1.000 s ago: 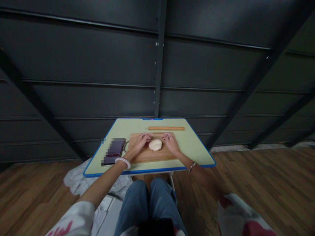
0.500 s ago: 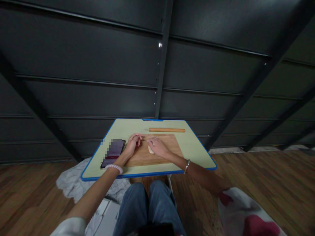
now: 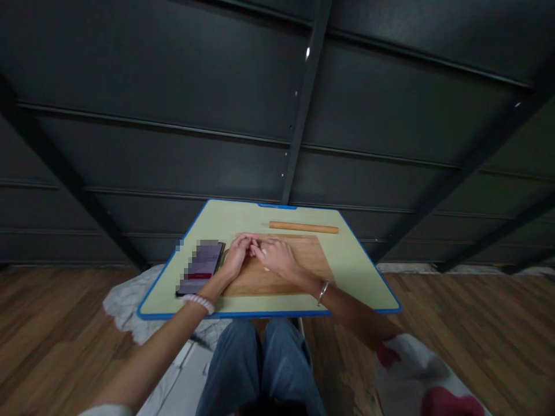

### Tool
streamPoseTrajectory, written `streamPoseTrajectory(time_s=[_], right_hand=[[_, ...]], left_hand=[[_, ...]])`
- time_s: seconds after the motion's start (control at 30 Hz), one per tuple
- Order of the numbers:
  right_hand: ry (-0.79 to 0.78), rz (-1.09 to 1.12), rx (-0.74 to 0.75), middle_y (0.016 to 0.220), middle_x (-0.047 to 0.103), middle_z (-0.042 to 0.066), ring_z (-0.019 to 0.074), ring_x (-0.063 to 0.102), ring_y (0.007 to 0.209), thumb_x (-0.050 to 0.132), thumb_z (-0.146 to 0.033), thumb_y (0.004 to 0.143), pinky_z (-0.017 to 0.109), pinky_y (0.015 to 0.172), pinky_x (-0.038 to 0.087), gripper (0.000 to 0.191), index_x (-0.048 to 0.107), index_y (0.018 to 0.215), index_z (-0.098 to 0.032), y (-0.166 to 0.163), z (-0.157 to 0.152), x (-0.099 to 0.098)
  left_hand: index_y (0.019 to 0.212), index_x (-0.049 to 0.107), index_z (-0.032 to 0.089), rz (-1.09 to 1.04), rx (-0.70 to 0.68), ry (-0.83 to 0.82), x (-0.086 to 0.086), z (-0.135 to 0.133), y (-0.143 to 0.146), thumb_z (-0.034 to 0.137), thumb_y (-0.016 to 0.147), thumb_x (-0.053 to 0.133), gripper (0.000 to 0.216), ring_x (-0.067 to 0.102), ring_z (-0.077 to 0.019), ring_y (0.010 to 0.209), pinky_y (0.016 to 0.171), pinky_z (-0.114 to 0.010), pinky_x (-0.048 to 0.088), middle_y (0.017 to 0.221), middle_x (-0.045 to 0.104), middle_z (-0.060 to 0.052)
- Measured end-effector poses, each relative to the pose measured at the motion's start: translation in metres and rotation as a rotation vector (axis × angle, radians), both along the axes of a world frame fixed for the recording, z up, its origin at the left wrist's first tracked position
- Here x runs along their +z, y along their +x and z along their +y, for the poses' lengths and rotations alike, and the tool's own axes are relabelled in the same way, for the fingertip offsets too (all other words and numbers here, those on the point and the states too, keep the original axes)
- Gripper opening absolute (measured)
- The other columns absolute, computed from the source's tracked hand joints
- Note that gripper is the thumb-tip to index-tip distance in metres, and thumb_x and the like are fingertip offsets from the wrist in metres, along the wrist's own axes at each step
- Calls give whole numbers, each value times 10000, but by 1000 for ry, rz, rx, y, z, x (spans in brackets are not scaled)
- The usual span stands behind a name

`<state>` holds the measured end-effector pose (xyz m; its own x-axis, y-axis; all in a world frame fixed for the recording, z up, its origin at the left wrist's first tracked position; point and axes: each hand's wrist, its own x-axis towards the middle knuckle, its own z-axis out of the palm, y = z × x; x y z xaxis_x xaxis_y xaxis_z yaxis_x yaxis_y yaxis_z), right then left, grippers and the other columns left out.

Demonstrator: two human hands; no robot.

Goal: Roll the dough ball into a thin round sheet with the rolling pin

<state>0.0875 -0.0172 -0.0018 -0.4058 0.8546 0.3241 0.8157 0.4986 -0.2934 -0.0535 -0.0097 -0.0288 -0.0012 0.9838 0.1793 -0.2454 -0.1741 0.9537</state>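
Observation:
On a wooden board (image 3: pixel 299 280) my two hands meet, fingertips close together. Under my right hand (image 3: pixel 278 256) is a small pale piece of what looks like dough (image 3: pixel 266 268), mostly covered by the palm and curled fingers. My left hand (image 3: pixel 238 254) rests at the board's left part with its fingers bent in against the right fingertips. Whatever lies between those fingers is too small and hidden to make out. Behind the board lies a wooden rolling pin (image 3: pixel 303 227).
A phone (image 3: pixel 202 268), partly pixelated, lies left of the board on a pale yellow folding table (image 3: pixel 359 283) with a blue edge. Crumpled white cloth (image 3: pixel 125 303) is on the wooden floor at left. A dark panelled wall (image 3: pixel 217 162) rises behind the table.
My hands have come together: the gap between them has closed and the fingertips now meet. Less of the pale piece shows under my right hand. The view has shifted slightly.

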Motion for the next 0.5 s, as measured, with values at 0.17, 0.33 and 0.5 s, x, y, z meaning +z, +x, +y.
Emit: streamPoseTrajectory(time_s=[0.17, 0.33, 0.5], right_hand=[[-97, 154, -179, 735, 703, 144, 242, 652, 718, 353, -498, 935, 320, 674, 436, 516, 704, 719, -187, 0, 20, -5], [-151, 613, -406, 575, 625, 66, 189, 591, 563, 258, -601, 912, 266, 537, 408, 610, 590, 576, -214, 8, 25, -20], [-66, 864, -334, 698, 653, 44, 171, 597, 646, 355, -584, 882, 251, 600, 440, 485, 597, 709, -201, 34, 7, -24]], left_hand=[[758, 610, 160, 84, -3, 52, 0, -1, 1, 315, 725, 511, 187, 477, -100, 515, 511, -221, 376, 585, 544, 21], [754, 592, 157, 132, 40, 76, 4, -5, 3, 300, 720, 499, 174, 487, -100, 513, 515, -226, 387, 618, 559, 14], [727, 584, 164, 233, 46, 84, 8, -8, 5, 287, 716, 495, 153, 495, -104, 512, 521, -231, 393, 609, 557, 14]])
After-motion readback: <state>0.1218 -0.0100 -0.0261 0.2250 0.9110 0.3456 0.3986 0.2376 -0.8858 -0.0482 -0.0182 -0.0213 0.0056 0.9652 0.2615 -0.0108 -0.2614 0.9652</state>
